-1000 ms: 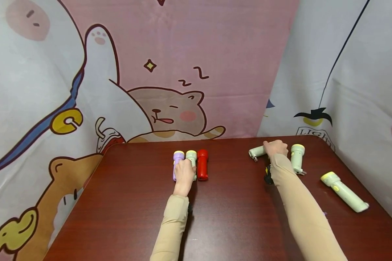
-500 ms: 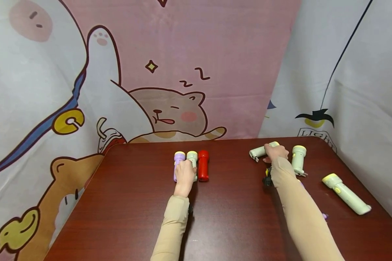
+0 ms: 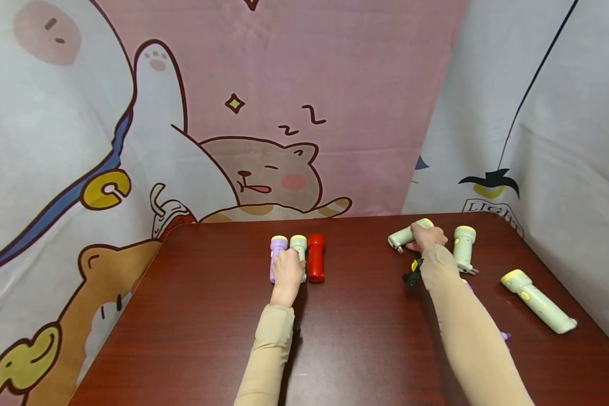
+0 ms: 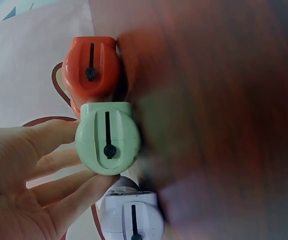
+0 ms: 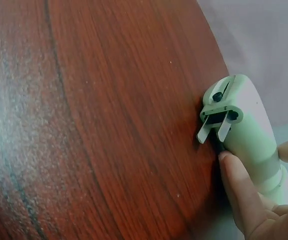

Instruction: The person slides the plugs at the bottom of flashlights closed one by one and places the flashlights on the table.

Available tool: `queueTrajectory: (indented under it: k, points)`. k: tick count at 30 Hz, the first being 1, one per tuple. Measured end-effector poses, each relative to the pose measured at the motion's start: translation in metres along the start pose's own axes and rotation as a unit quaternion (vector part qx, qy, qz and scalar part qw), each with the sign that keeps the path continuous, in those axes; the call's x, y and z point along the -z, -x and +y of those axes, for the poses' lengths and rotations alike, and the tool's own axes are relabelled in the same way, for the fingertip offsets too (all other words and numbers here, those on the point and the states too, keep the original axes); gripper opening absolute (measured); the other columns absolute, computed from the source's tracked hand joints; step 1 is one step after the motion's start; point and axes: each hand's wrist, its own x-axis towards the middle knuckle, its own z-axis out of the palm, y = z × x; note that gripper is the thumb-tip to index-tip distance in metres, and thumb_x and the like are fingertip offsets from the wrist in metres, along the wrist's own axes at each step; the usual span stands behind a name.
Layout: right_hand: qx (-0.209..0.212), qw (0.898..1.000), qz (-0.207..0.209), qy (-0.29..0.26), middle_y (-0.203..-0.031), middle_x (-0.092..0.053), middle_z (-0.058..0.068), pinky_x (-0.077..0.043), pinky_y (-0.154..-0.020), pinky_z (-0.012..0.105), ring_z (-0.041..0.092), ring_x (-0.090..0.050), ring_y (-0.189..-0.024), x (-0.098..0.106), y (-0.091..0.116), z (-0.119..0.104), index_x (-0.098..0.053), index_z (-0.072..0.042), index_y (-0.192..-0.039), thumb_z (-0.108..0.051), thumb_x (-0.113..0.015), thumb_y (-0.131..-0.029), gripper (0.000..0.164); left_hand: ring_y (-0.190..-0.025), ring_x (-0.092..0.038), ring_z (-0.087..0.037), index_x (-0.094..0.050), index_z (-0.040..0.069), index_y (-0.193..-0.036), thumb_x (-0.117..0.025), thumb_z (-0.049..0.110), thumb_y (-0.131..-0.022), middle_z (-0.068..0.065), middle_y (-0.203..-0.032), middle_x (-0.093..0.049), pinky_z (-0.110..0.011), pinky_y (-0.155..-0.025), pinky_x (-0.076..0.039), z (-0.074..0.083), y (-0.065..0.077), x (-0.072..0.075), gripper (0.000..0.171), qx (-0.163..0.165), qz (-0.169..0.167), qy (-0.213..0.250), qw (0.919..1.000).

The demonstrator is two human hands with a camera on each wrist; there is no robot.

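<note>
In the head view, my left hand (image 3: 287, 274) grips a pale green flashlight (image 3: 299, 244) standing between a purple flashlight (image 3: 278, 245) and a red flashlight (image 3: 316, 259). The left wrist view shows the fingers around the green one's body, its slotted end (image 4: 108, 137) facing the camera. At the far right of the table, my right hand (image 3: 428, 237) holds another pale green flashlight (image 3: 400, 237), lying slantwise. Its folded-out plug prongs (image 5: 224, 127) show in the right wrist view, with thumb and finger on either side of the body.
To the right of my right hand lies a pale green flashlight (image 3: 464, 247) with prongs out. A larger green flashlight (image 3: 539, 303) lies near the right edge of the brown table (image 3: 355, 327). Something purple (image 3: 505, 336) peeks out beside my right sleeve. A printed cloth (image 3: 375, 113) hangs behind.
The right hand has shifted its hold, and the yellow-rimmed end of its flashlight now shows past the fingers. The left hand keeps its place on the middle flashlight.
</note>
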Motion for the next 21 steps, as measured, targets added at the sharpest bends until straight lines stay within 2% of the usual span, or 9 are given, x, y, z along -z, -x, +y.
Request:
queueTrajectory:
  k: [6,11,18,21]
  points:
    - [0.008,1.000,0.005,0.018,-0.139,-0.025,0.032,-0.055,-0.063,0.025,0.013,-0.066,-0.054,-0.001,-0.001,0.001,-0.034,0.004,-0.133,-0.038,-0.050,-0.080,0.069,-0.062,-0.062,-0.034,-0.065,0.003,-0.064,-0.076,0.015,-0.070,-0.016,-0.066,-0.065,-0.042,-0.052,-0.048,0.000,0.002,-0.002,0.018,0.006,0.002,0.007,1.0000]
    - [0.027,0.999,0.025,0.038,-0.131,-0.039,0.032,-0.054,-0.061,0.022,0.010,-0.065,-0.050,-0.001,0.000,0.000,-0.041,0.004,-0.128,-0.041,-0.050,-0.080,0.066,-0.061,-0.063,-0.035,-0.066,0.003,-0.066,-0.076,0.017,-0.070,-0.016,-0.066,-0.066,-0.042,-0.053,-0.048,0.000,0.003,-0.004,0.017,0.009,0.010,0.011,0.9999]
    - [0.074,0.997,0.021,0.012,-0.110,-0.055,0.031,-0.055,-0.062,0.029,0.013,-0.066,-0.051,-0.004,0.008,-0.004,-0.048,0.006,-0.117,-0.041,-0.054,-0.081,0.059,-0.061,-0.063,-0.037,-0.068,0.003,-0.070,-0.076,0.018,-0.071,-0.017,-0.067,-0.066,-0.043,-0.050,-0.047,-0.001,0.003,-0.006,0.017,0.023,0.011,0.026,0.9993]
    - [0.091,0.996,0.015,0.004,-0.096,-0.060,0.025,-0.055,-0.064,0.031,0.013,-0.067,-0.052,-0.006,0.013,-0.007,-0.051,0.006,-0.113,-0.040,-0.055,-0.081,0.056,-0.062,-0.063,-0.037,-0.069,0.004,-0.071,-0.076,0.019,-0.072,-0.017,-0.068,-0.066,-0.043,-0.050,-0.047,-0.001,0.004,-0.006,0.017,0.025,0.009,0.034,0.9991]
